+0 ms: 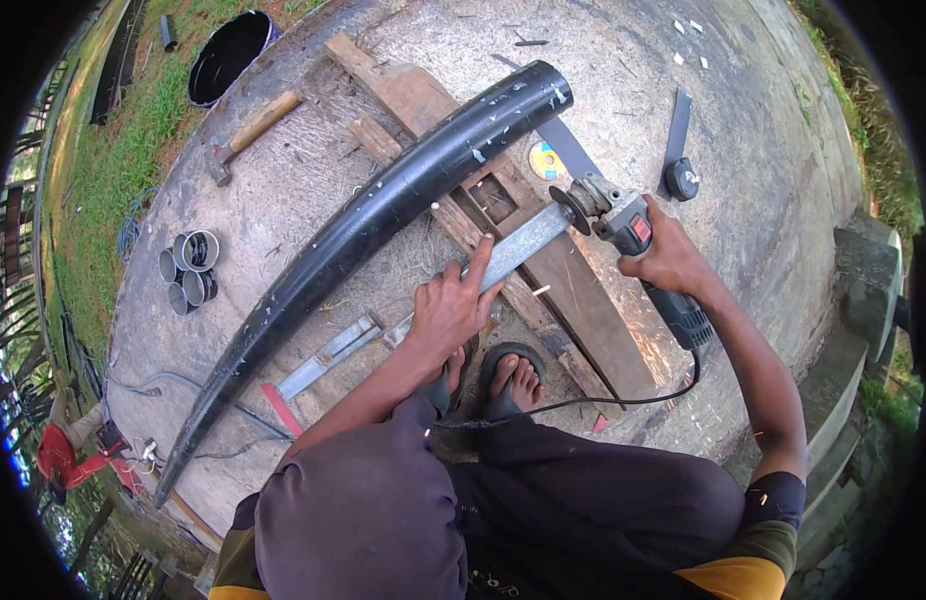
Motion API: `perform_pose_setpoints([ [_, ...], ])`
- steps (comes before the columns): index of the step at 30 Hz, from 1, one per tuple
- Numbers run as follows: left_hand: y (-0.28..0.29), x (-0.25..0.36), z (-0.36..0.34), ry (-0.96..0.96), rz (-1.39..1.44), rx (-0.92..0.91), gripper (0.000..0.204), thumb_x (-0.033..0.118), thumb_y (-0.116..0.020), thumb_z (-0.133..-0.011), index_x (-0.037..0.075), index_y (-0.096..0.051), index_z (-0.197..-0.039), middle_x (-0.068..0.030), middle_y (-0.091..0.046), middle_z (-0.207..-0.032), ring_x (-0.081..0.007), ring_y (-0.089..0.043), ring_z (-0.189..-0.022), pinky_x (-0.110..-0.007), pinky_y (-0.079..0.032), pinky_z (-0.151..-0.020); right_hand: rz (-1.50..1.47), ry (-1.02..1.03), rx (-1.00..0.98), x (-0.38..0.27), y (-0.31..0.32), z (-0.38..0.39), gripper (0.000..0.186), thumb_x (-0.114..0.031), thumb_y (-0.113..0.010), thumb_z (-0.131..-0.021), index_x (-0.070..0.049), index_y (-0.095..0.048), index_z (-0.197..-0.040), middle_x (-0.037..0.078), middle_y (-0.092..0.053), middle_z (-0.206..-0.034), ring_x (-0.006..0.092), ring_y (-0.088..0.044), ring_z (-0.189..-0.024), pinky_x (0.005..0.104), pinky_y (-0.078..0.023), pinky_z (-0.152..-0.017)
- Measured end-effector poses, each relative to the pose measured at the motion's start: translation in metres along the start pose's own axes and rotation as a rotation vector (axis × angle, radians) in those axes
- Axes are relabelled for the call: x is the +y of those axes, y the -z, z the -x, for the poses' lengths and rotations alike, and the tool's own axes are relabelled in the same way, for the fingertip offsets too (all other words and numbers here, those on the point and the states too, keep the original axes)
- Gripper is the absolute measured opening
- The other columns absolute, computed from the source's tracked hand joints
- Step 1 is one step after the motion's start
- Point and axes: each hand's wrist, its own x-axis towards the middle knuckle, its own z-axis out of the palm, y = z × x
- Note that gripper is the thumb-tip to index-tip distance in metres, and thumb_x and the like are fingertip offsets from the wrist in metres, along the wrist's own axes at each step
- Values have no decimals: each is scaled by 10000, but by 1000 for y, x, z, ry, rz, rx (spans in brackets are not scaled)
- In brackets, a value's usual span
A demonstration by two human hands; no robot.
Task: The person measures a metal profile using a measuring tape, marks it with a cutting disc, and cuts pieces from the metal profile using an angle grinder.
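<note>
My right hand (666, 255) grips an angle grinder (678, 315), its disc at the upper end of a galvanized metal bar (529, 245). Orange sparks fly down to the right. My left hand (453, 305) presses on and holds that bar, index finger stretched along it. The bar lies across wooden planks (598, 330). Just above runs a long black pipe (383, 220) with scuffed patches, lying diagonally over the wood. A colourful round disc (546, 160) lies on the ground near the grinder.
A hammer (248, 130), stacked pipe pieces (193, 265), a black bucket (233, 55), a tape roll (682, 180) and short metal bars (328, 350) surround me. Cables cross the concrete (753, 120). A red machine (68, 450) stands at lower left. Concrete steps (853, 310) edge the right; grass borders the left.
</note>
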Motion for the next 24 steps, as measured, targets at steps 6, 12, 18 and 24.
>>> perform_pose_setpoints([
  [6,-1,-3,4,14,-1,18,757,426,-705,-975,201,-392,-1626,-220,-675,-884,-422,-731,-682,-537,-583,-563,-30,-49,-108,-20,8,-10,945,-219,-792,-666,91,-421,-1479,311,-676,-1158,406,-671,-1113,426,-510,-1008],
  [12,-7,-2,1,-52,-94,74,757,471,-670,-988,203,-377,-1632,-171,-668,-868,-346,-732,-639,-481,-586,-515,-16,40,27,4,-1,-10,902,-215,-797,-664,92,-459,-1442,297,-686,-1129,394,-682,-1086,423,-512,-1000],
  [18,1,-1,2,16,-19,-16,750,435,-687,-986,200,-384,-1631,-222,-675,-905,-427,-735,-712,-542,-582,-578,-27,-59,-53,4,1,9,908,-220,-812,-658,83,-466,-1441,288,-696,-1087,400,-694,-1050,425,-526,-980],
  [24,-9,-6,2,-48,-78,68,743,463,-683,-978,185,-415,-1612,-170,-671,-852,-341,-729,-619,-480,-575,-498,26,-180,-144,24,-2,39,916,-220,-818,-654,69,-465,-1448,295,-706,-1088,416,-702,-1066,441,-534,-971],
])
